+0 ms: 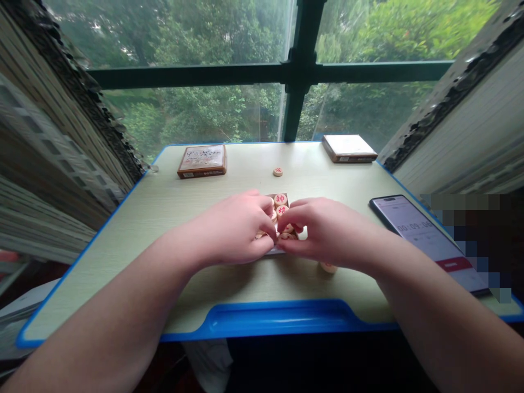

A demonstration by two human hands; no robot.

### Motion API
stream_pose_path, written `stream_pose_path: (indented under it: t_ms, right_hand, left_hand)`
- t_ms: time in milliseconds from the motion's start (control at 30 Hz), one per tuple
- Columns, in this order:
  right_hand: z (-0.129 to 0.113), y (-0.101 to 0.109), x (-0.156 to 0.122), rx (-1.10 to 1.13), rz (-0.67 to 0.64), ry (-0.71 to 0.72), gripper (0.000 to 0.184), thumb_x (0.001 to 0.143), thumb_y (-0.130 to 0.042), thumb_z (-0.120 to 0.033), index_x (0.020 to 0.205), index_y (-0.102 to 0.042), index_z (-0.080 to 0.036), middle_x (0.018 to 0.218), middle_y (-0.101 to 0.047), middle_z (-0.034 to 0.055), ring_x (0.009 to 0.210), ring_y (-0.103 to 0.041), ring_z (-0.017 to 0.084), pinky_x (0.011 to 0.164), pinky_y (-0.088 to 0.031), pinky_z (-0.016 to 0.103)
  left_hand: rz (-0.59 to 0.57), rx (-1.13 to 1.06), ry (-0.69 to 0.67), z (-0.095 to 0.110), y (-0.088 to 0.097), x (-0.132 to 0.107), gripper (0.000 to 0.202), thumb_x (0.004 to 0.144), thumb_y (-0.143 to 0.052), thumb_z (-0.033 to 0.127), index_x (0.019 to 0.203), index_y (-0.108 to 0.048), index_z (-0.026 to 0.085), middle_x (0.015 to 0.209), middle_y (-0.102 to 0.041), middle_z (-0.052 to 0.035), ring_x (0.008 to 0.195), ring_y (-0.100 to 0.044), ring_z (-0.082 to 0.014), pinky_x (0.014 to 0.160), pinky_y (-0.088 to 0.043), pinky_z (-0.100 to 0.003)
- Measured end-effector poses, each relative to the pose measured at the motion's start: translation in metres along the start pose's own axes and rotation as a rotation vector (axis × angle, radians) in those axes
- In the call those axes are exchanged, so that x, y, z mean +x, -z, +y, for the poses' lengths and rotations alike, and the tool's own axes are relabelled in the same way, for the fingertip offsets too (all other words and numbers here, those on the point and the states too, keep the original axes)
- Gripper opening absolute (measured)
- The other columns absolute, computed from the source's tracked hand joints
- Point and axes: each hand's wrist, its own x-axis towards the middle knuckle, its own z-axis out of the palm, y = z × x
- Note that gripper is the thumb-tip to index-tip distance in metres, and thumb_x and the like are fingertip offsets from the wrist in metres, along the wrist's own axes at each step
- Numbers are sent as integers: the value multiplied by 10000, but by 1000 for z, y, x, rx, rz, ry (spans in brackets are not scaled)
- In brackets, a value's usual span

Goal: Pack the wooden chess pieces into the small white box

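Several round wooden Chinese chess pieces (280,200) with red characters are packed in a small shallow box (279,251) in the middle of the table. My left hand (241,226) reaches in from the left, its fingers and thumb curled round pieces at that side of the box. From the right, my right hand (327,229) closes its fingers and thumb on a piece (287,236) near the box's front right corner. Both hands hide much of the box. A loose piece (328,267) lies partly hidden under my right hand, and another single piece (278,171) lies flat beyond the box.
A brown box with a printed lid (202,159) lies at the back left, and a similar box with a white top (350,147) at the back right. A phone showing a timer (426,234) lies on the right. The table (135,218) has a blue rim and stands before a window.
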Motion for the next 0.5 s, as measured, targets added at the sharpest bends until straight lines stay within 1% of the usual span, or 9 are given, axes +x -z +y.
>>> stream_pose_path:
  t_ms: [167,333,500]
  right_hand:
    - [-3,-1,-2,4,-23,23,88,722,-640,-252,695,-720,-227,700,-672,31,612,-558,140,566,-356,241]
    - [-1,2,-3,26,-93,-1,131,695,-598,-181,734,-713,-230,685,-669,21,607,-556,141,558,-354,238]
    - [0,3,-3,66,-121,-3,159,696,-571,-162,764,-704,-216,689,-662,22,617,-556,139,568,-359,235]
  left_hand:
    - [-16,36,11,-1,0,0,241,789,-522,248,702,-747,246,801,-583,-50,758,-464,-166,640,-335,-285]
    - [-25,42,22,0,1,0,243,786,-518,237,746,-757,257,780,-571,-51,755,-461,-164,642,-334,-282]
    - [-26,42,22,0,0,1,243,787,-517,238,745,-753,274,794,-581,-46,766,-472,-166,649,-340,-283]
